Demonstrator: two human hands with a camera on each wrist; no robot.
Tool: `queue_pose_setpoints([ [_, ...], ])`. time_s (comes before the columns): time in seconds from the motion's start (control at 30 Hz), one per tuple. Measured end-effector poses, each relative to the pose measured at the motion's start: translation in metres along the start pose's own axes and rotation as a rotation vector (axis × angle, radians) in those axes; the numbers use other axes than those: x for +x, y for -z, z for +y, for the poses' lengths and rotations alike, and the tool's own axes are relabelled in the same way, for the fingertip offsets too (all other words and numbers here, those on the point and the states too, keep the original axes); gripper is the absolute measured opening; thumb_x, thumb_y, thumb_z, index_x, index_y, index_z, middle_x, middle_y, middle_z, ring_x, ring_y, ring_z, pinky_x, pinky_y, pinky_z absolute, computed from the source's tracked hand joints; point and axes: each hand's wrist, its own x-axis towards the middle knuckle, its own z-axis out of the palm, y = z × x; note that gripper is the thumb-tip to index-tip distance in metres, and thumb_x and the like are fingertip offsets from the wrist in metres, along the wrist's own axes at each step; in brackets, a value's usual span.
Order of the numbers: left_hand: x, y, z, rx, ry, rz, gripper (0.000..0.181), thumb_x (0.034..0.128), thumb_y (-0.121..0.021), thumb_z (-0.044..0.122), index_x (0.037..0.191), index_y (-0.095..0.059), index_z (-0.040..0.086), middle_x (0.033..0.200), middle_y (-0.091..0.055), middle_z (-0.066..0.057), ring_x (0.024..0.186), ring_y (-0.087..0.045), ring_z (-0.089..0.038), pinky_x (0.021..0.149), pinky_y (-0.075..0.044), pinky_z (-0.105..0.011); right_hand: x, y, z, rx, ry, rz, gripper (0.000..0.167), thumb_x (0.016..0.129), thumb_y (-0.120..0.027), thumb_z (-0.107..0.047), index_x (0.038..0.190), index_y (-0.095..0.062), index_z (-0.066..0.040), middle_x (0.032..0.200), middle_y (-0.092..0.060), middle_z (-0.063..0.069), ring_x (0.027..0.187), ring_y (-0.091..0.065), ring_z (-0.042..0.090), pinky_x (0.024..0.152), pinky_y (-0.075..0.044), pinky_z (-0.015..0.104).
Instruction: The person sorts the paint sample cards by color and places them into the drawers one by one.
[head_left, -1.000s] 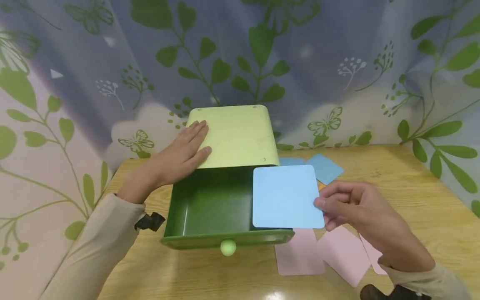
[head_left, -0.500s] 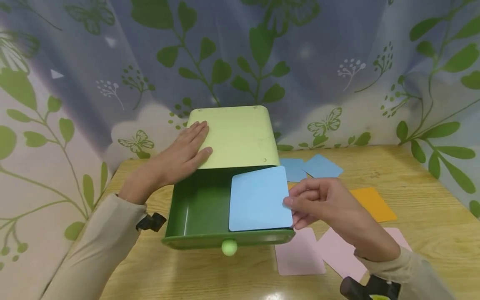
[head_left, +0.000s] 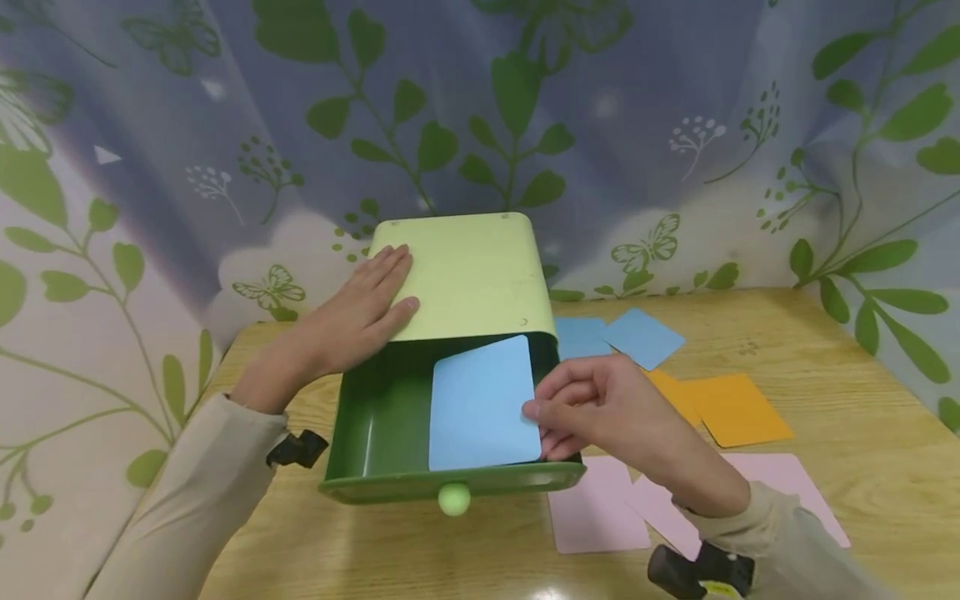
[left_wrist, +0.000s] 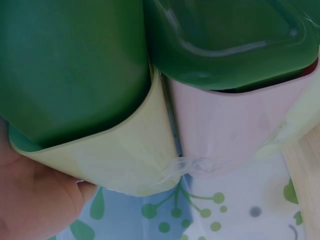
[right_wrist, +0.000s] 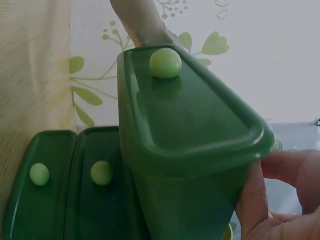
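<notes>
A light-green cabinet [head_left: 468, 275] has its top dark-green drawer [head_left: 375, 425] pulled out, with a round green knob [head_left: 453, 499] on the front. My left hand [head_left: 352, 321] rests flat on the cabinet top's left side, fingers straight. My right hand [head_left: 600, 404] pinches the right edge of a blue square card [head_left: 483, 408], which is tilted, partly inside the drawer. In the right wrist view my right hand [right_wrist: 280, 200] is beside the drawer's side wall [right_wrist: 190, 200]; the card is hidden there. The left wrist view shows my left hand [left_wrist: 40, 195] against the yellow-green casing [left_wrist: 120, 155].
Two blue cards [head_left: 645, 337] lie right of the cabinet, orange cards [head_left: 742, 408] in front of them, and pink cards [head_left: 600, 504] nearer the front. Lower drawers [right_wrist: 100, 210] with knobs show in the right wrist view. A patterned curtain [head_left: 450, 100] hangs behind the table [head_left: 885, 433].
My right hand has moved left with the blue card, from over the drawer's right edge down into the drawer. The orange cards have come into view. My left hand has stayed on the cabinet.
</notes>
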Motion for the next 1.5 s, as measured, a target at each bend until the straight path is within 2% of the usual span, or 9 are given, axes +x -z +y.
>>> queue_pose_setpoints([
  [0.37, 0.001, 0.0, -0.002, 0.003, -0.002, 0.003, 0.068, 0.1053, -0.021, 0.043, 0.153, 0.0, -0.001, 0.161, 0.005, -0.014, 0.147, 0.011, -0.026, 0.118, 0.004, -0.044, 0.007, -0.007, -0.003, -0.074, 0.01, 0.006, 0.025, 0.087, -0.072, -0.013, 0.088, -0.06, 0.008, 0.07, -0.066, 0.016, 0.059, -0.067, 0.025, 0.059, -0.058, 0.039],
  [0.6, 0.0, 0.001, -0.004, -0.001, 0.001, 0.006, 0.069, 0.1052, -0.021, 0.044, 0.153, 0.0, 0.0, 0.161, 0.005, -0.013, 0.147, 0.011, -0.026, 0.118, 0.004, -0.044, 0.003, -0.002, -0.002, -0.098, 0.067, 0.022, 0.024, 0.088, -0.072, -0.013, 0.088, -0.06, 0.008, 0.072, -0.066, 0.018, 0.058, -0.067, 0.028, 0.057, -0.058, 0.041],
  [0.77, -0.002, 0.001, -0.005, 0.0, 0.002, 0.01, 0.069, 0.1053, -0.021, 0.043, 0.153, 0.0, -0.001, 0.161, 0.005, -0.014, 0.147, 0.011, -0.027, 0.118, 0.004, -0.044, 0.001, 0.021, -0.001, -0.094, 0.109, 0.09, 0.023, 0.088, -0.071, -0.012, 0.09, -0.059, 0.008, 0.071, -0.065, 0.016, 0.056, -0.066, 0.026, 0.055, -0.057, 0.041],
  [0.9, -0.002, 0.001, -0.005, 0.001, 0.003, 0.01, 0.068, 0.1053, -0.021, 0.043, 0.153, 0.0, -0.001, 0.161, 0.005, -0.014, 0.147, 0.011, -0.026, 0.118, 0.004, -0.044, 0.005, 0.053, 0.006, -0.108, 0.089, 0.183, 0.024, 0.089, -0.07, -0.015, 0.092, -0.06, 0.006, 0.073, -0.067, 0.01, 0.059, -0.065, 0.023, 0.057, -0.057, 0.036],
  [1.03, -0.001, 0.0, -0.006, 0.0, 0.002, 0.006, 0.068, 0.1052, -0.021, 0.043, 0.153, 0.0, 0.0, 0.161, 0.005, -0.013, 0.147, 0.011, -0.026, 0.118, 0.004, -0.044, 0.018, 0.088, 0.026, -0.153, 0.063, 0.294, 0.025, 0.093, -0.067, -0.017, 0.098, -0.06, 0.007, 0.08, -0.07, 0.002, 0.064, -0.066, 0.019, 0.063, -0.057, 0.031],
  [1.13, 0.0, -0.001, -0.006, -0.007, 0.002, 0.009, 0.069, 0.1051, -0.021, 0.044, 0.154, -0.001, 0.0, 0.161, 0.004, -0.014, 0.147, 0.01, -0.026, 0.118, 0.004, -0.045, 0.03, 0.111, 0.048, -0.296, 0.008, 0.374, 0.029, 0.092, -0.067, -0.018, 0.102, -0.06, 0.008, 0.088, -0.07, 0.005, 0.069, -0.068, 0.018, 0.066, -0.058, 0.03],
  [1.27, -0.001, -0.004, -0.006, -0.018, -0.003, 0.022, 0.069, 0.105, -0.022, 0.044, 0.153, -0.002, -0.001, 0.161, 0.003, -0.014, 0.147, 0.009, -0.027, 0.118, 0.003, -0.044, 0.042, 0.132, 0.078, -0.579, -0.141, 0.413, 0.039, 0.09, -0.07, -0.026, 0.109, -0.061, 0.006, 0.1, -0.067, 0.019, 0.08, -0.068, 0.026, 0.072, -0.056, 0.038],
  [1.4, 0.0, -0.003, -0.004, -0.027, -0.01, 0.03, 0.069, 0.1051, -0.021, 0.044, 0.154, -0.002, 0.0, 0.161, 0.004, -0.014, 0.147, 0.009, -0.027, 0.118, 0.002, -0.045, 0.053, 0.149, 0.101, -0.779, -0.3, 0.387, 0.047, 0.087, -0.071, -0.029, 0.112, -0.06, 0.008, 0.111, -0.061, 0.027, 0.095, -0.059, 0.04, 0.077, -0.05, 0.048],
  [1.5, -0.001, -0.002, -0.003, -0.035, 0.006, 0.035, 0.069, 0.1048, -0.022, 0.046, 0.154, -0.002, 0.002, 0.161, 0.004, -0.012, 0.147, 0.01, -0.025, 0.118, 0.0, -0.046, 0.063, 0.155, 0.115, -0.839, -0.365, 0.356, 0.057, 0.085, -0.074, -0.027, 0.118, -0.054, 0.014, 0.118, -0.055, 0.033, 0.103, -0.053, 0.045, 0.083, -0.048, 0.052],
])
